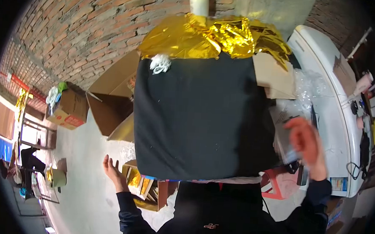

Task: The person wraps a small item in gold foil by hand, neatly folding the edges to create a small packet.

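Hovering between grasps, seemingly: left hand [112, 169] empty, fingers spread, off near-left corner of black cloth [200, 117] on tabletop. Right hand [307, 144] blurred at cloth's right edge; cannot tell finger state. Gold foil [213, 38] at far end; reaching it calls for long stretch.

Large black fabric square [204, 118] lies flat, crumpled gold foil [217, 38] along its far edge

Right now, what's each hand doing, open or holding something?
Left hand: open, holding nothing.
Right hand: blurred, cannot tell.
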`<state>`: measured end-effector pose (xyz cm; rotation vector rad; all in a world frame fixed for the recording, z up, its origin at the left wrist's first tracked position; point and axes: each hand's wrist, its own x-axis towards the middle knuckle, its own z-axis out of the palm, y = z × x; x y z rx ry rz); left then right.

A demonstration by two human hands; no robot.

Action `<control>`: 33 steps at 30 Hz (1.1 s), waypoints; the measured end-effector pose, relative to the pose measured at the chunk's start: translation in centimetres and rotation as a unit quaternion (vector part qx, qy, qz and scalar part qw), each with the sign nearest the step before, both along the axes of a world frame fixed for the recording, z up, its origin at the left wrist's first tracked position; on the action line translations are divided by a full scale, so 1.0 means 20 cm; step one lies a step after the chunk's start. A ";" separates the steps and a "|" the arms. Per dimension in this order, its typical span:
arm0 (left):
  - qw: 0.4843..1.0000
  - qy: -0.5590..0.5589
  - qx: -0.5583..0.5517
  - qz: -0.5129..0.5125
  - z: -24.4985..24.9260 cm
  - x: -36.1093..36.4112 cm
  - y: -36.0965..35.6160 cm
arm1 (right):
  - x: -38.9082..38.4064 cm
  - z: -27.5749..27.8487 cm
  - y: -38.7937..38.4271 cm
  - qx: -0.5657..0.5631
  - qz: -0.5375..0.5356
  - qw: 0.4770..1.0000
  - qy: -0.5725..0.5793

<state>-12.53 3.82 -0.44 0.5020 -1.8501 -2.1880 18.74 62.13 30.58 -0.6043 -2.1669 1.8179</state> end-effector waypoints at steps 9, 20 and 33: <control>0.971 0.185 -0.043 -0.144 0.77 -0.56 0.71 | 0.93 0.07 0.97 0.796 -0.261 0.297 -0.459; 0.817 0.338 -0.204 -0.421 0.99 -0.63 2.08 | -0.94 -0.28 0.59 0.659 -0.023 0.736 0.153; 0.761 0.339 -0.284 -0.474 0.87 -0.68 2.61 | -1.92 -0.72 0.95 0.610 -0.009 0.782 -0.127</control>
